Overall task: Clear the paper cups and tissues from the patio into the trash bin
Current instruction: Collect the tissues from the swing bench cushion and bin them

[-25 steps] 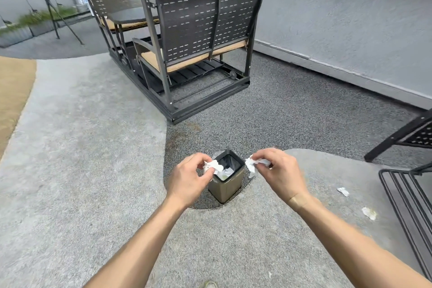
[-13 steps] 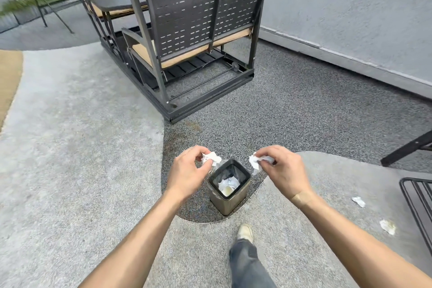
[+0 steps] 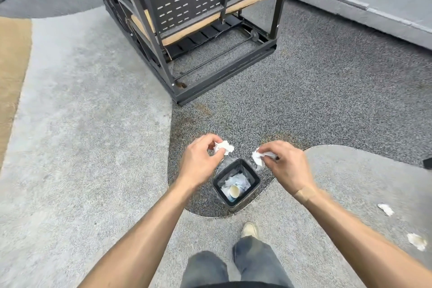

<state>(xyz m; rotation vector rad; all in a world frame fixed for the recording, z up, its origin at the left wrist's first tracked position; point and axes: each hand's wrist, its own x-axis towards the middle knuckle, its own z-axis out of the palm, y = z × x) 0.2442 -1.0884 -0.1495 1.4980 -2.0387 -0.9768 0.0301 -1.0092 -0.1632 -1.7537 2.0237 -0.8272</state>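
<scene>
Seen from the head camera: left hand (image 3: 198, 163) pinching a crumpled tissue (image 3: 224, 147) at ten o'clock of the trash bin (image 3: 254, 176); right hand (image 3: 288, 166) pinching another tissue (image 3: 260, 158) at two o'clock. Inside the bin, a paper cup (image 3: 234, 192) among tissues. Lay at four o'clock, well apart: two loose tissues (image 3: 385, 209) (image 3: 417, 241). At twelve o'clock, a metal bench (image 3: 198, 7).

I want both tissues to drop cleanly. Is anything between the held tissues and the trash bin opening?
Nothing visible. The left hand pinches one tissue, the right hand another tissue, both near the far rim of the trash bin, whose mouth is open.
</scene>
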